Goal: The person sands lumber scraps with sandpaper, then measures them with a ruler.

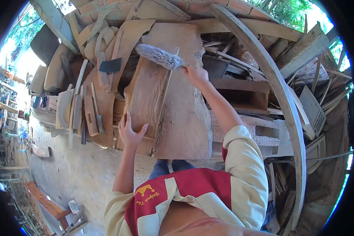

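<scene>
My right hand (196, 76) is closed round the handle end of a grey, fluffy feather duster (159, 56). The duster points up and left, its head lying across the upper part of a rough wooden plank (147, 96). My left hand (131, 130) rests with spread fingers on the lower end of that plank, near its left edge. Beneath and to the right is a wider, pale wooden slab (186, 118) with a rough right edge, reaching down toward my feet.
Left of the plank lie a hatchet-like tool with a dark blade (110, 65), a wooden hand plane (91, 117) and several wood pieces. A long curved beam (277, 84) arches on the right, before stacked scrap wood. A wooden bench (47, 200) stands at lower left.
</scene>
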Demonstrator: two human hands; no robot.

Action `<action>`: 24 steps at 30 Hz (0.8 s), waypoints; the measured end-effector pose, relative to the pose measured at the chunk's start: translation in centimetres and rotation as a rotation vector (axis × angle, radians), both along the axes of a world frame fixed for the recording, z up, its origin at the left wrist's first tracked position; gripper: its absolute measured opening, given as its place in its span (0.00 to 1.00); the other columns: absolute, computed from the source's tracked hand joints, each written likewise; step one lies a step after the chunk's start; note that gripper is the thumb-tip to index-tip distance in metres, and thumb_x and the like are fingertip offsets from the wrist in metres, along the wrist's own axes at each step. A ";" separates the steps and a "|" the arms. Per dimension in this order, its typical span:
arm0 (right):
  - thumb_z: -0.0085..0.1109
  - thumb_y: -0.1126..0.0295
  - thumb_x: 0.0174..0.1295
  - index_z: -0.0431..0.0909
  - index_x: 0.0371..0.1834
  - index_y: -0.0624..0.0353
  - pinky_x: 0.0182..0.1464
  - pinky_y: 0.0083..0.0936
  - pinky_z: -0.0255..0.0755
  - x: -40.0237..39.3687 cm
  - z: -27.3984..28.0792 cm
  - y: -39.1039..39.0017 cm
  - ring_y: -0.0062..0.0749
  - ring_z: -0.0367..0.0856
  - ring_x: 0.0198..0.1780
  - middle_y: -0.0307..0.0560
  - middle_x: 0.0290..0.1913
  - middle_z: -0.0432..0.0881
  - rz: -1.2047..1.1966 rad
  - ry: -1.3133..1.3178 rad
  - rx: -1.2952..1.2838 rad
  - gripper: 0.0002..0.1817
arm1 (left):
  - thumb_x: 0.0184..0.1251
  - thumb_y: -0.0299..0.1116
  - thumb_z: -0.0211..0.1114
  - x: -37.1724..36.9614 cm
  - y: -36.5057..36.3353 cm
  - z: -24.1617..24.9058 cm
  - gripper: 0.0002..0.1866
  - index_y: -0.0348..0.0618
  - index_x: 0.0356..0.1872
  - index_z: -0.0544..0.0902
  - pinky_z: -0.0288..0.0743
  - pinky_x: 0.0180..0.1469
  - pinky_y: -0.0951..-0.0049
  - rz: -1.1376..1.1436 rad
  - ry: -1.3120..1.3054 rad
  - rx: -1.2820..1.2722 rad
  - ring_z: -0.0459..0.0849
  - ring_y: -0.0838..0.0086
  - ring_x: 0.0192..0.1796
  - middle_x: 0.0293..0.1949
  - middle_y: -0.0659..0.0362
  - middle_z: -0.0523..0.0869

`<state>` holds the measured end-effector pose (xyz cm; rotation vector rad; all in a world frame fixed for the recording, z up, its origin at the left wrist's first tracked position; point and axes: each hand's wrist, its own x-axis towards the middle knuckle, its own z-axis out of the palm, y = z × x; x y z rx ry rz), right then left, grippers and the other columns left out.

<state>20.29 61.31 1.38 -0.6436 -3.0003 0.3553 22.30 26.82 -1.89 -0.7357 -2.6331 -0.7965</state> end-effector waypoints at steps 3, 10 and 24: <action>0.36 0.50 0.63 0.74 0.36 0.56 0.36 0.46 0.72 -0.5 -2.2 2.7 0.54 0.79 0.35 0.59 0.31 0.80 -0.352 0.153 -0.062 0.22 | 0.42 0.48 0.69 0.1 -0.2 0.1 0.41 0.35 0.57 0.67 0.61 0.57 0.59 -0.010 -0.003 -0.016 0.68 0.51 0.55 0.54 0.43 0.70; 0.35 0.49 0.64 0.73 0.36 0.56 0.36 0.46 0.72 1.6 -2.3 1.9 0.55 0.79 0.35 0.60 0.31 0.79 -0.150 0.078 -0.040 0.23 | 0.43 0.49 0.69 0.0 -0.3 0.2 0.42 0.33 0.58 0.66 0.61 0.57 0.58 -0.019 -0.022 -0.038 0.67 0.51 0.55 0.54 0.42 0.69; 0.37 0.51 0.64 0.74 0.36 0.57 0.36 0.45 0.72 4.6 1.5 -4.3 0.53 0.79 0.35 0.57 0.30 0.80 -0.055 -0.013 -0.058 0.22 | 0.46 0.54 0.66 0.0 -0.4 0.9 0.45 0.29 0.59 0.61 0.58 0.59 0.57 -0.044 -0.087 -0.163 0.64 0.48 0.57 0.56 0.39 0.66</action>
